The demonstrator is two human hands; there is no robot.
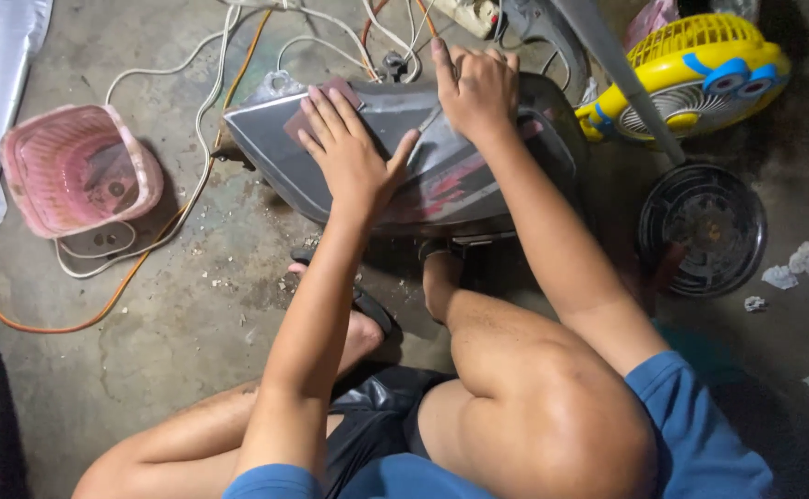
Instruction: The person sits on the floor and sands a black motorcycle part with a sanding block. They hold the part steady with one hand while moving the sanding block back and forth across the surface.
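Note:
A dark grey motorcycle fuel tank [441,176] with red markings lies on the concrete floor in front of my knees. My left hand [349,152] lies flat on its upper left side, fingers spread, pressing a brownish sheet of sandpaper [317,111] against the surface. My right hand [474,88] rests on the far top of the tank, fingers curled over its edge, steadying it. My bare legs and sandalled feet sit just below the tank.
A pink plastic basket [77,171] stands at the left. White and orange cables [187,199] trail over the floor behind it. A yellow toy-like fan [691,79] and a black round fan base [700,226] are at the right, with crumpled paper scraps [797,263].

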